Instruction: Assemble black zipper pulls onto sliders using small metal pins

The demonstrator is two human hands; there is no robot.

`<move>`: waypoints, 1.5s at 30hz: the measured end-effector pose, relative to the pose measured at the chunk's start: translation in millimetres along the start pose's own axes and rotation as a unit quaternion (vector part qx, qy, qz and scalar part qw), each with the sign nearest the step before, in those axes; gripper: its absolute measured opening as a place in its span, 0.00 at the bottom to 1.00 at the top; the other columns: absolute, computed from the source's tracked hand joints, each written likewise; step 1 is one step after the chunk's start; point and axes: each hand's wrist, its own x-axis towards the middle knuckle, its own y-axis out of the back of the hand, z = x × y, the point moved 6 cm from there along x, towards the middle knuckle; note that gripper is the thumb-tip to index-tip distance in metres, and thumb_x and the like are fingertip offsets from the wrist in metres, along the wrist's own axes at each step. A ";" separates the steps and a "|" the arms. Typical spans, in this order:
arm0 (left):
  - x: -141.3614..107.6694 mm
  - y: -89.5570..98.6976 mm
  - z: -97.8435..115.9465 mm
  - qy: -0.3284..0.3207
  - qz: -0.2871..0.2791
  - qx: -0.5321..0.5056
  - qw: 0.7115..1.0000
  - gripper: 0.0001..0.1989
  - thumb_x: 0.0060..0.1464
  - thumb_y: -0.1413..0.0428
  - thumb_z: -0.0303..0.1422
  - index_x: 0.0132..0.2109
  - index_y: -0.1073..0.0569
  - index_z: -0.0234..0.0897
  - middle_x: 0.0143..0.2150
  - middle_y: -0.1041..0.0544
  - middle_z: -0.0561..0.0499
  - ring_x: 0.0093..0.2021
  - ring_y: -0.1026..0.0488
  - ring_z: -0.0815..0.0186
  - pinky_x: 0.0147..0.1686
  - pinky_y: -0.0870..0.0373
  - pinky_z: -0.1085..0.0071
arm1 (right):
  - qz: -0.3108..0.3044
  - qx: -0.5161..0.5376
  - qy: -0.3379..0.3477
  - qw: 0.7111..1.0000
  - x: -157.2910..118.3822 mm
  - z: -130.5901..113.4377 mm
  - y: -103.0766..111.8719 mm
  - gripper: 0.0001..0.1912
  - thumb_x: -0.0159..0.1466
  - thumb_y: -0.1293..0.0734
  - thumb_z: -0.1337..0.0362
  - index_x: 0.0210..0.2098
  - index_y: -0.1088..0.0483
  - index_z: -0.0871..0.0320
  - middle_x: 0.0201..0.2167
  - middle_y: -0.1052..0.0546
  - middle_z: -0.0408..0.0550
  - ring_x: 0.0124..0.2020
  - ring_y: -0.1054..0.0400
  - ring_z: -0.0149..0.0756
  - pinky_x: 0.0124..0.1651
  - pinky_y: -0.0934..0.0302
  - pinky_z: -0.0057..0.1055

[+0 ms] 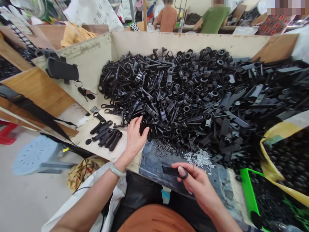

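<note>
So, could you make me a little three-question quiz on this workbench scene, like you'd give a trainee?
1. What does the person's right hand hold?
A) a bunch of keys
B) a black part
C) a white sack

2. True or false: the left hand is at the near edge of the heap of black parts.

3. Fill the gap: the bin at the lower right of the picture is bright ____.

Key: 1. B; 2. True; 3. green.

Workshop: heaped black parts (166, 93), 3 people (215, 19) behind, seemingly working
</note>
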 end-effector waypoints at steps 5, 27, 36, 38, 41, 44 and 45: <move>-36.3 21.6 40.8 -0.032 -0.011 -0.062 0.997 0.22 0.66 0.49 0.35 0.65 0.32 0.36 0.70 0.36 0.36 0.70 0.42 0.51 0.69 0.46 0.48 | -0.032 0.122 -0.068 0.990 17.8 3.8 -12.3 0.24 0.55 0.23 0.46 0.38 0.21 0.62 0.19 0.31 0.39 0.15 0.60 0.17 0.17 0.67 0.20; -110.6 -4.8 49.1 0.415 -0.277 -0.580 0.644 0.23 0.56 0.37 0.39 0.55 0.31 0.36 0.41 0.20 0.47 0.28 0.29 0.72 0.28 0.40 0.74 | 0.102 -0.605 0.285 0.736 69.8 -59.9 -34.9 0.15 0.74 0.40 0.57 0.42 0.22 0.54 0.40 0.22 0.48 0.29 0.27 0.32 0.29 0.42 0.29; -126.3 -9.9 62.0 0.410 -0.318 -0.571 0.636 0.22 0.58 0.40 0.41 0.56 0.31 0.36 0.42 0.23 0.47 0.30 0.30 0.71 0.30 0.41 0.73 | 0.087 -0.232 0.147 0.958 16.1 -25.8 6.5 0.20 0.68 0.33 0.46 0.41 0.20 0.57 0.19 0.29 0.40 0.18 0.40 0.31 0.22 0.44 0.28; -131.3 -14.2 69.7 0.394 -0.336 -0.560 0.647 0.21 0.59 0.41 0.42 0.55 0.29 0.36 0.41 0.24 0.48 0.29 0.32 0.72 0.30 0.41 0.73 | 0.090 -0.206 0.161 0.961 7.1 -20.6 -1.0 0.20 0.70 0.35 0.48 0.40 0.19 0.57 0.21 0.26 0.43 0.22 0.33 0.34 0.26 0.38 0.29; -134.7 -18.3 78.1 0.360 -0.341 -0.544 0.677 0.19 0.59 0.41 0.43 0.53 0.27 0.36 0.38 0.26 0.50 0.28 0.35 0.73 0.29 0.42 0.74 | 0.085 -0.269 0.260 0.924 -4.0 -25.3 -14.0 0.16 0.71 0.36 0.54 0.40 0.19 0.55 0.34 0.20 0.49 0.34 0.24 0.38 0.38 0.30 0.32; -136.4 -19.9 83.1 0.355 -0.335 -0.538 0.688 0.21 0.57 0.39 0.45 0.52 0.26 0.36 0.35 0.28 0.53 0.25 0.38 0.75 0.27 0.44 0.74 | 0.087 -0.351 0.323 0.875 -12.2 -28.2 -19.7 0.15 0.72 0.36 0.59 0.50 0.20 0.53 0.37 0.19 0.50 0.34 0.24 0.37 0.40 0.29 0.31; -136.7 -19.8 84.6 0.357 -0.333 -0.539 0.687 0.21 0.57 0.39 0.45 0.51 0.26 0.36 0.35 0.28 0.53 0.25 0.39 0.75 0.27 0.45 0.74 | 0.089 -0.366 0.330 0.866 -13.9 -28.2 -19.7 0.15 0.72 0.37 0.60 0.53 0.21 0.53 0.37 0.19 0.50 0.32 0.24 0.36 0.39 0.29 0.30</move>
